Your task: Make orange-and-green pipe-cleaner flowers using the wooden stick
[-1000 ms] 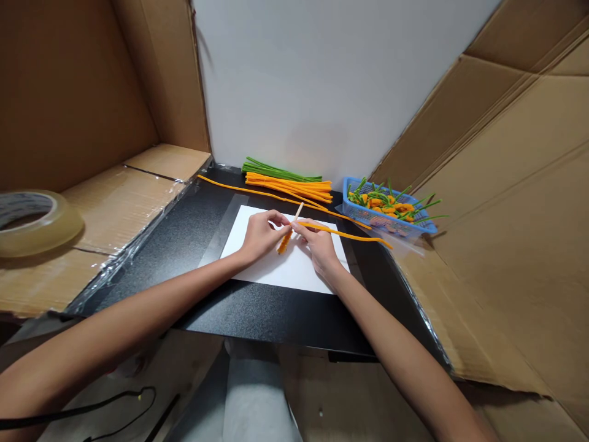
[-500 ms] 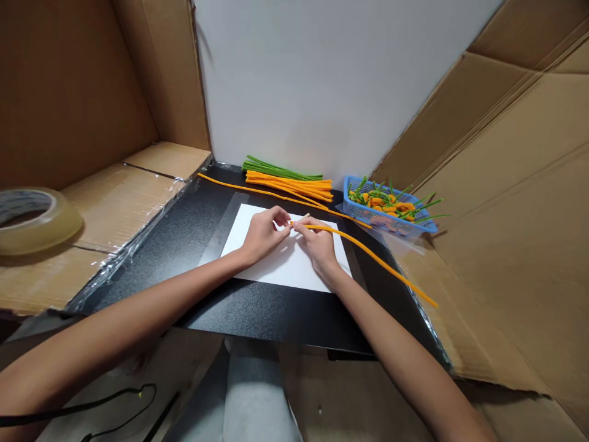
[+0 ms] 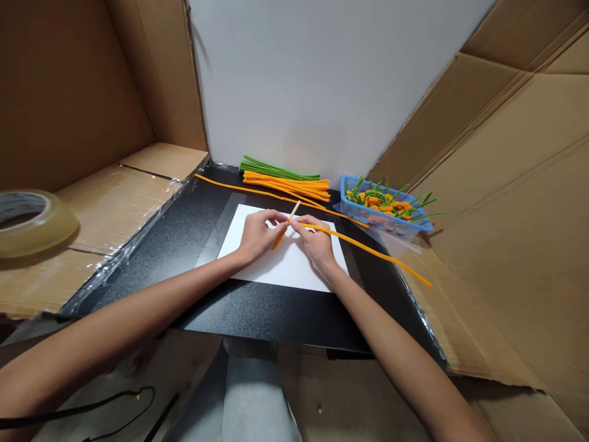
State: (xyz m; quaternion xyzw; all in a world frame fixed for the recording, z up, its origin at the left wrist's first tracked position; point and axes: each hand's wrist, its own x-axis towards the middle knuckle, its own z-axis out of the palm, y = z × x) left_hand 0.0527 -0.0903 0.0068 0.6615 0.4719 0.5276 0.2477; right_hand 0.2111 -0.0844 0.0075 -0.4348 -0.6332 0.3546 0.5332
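Observation:
Over the white sheet [image 3: 276, 264], my left hand [image 3: 261, 234] pinches a thin pale stick [image 3: 295, 209], whose bare end points up and away. Orange wire is coiled round its lower part, which shows below my left fingers. My right hand [image 3: 316, 238] is closed on an orange pipe cleaner [image 3: 372, 250] close to the stick; its long free end stretches out to the right above the black board. The fingertips of both hands nearly meet at the stick.
Behind the sheet lie green pipe cleaners [image 3: 276, 169], an orange bundle [image 3: 288, 184] and long loose orange ones [image 3: 243, 188]. A blue basket [image 3: 386, 219] of orange and green pieces stands right. A tape roll [image 3: 55, 227] sits left on cardboard [image 3: 110, 190].
The stick has tilted more upright between my fingers, and its orange-wrapped part now shows below my left hand. The free end of the orange pipe cleaner has risen slightly.

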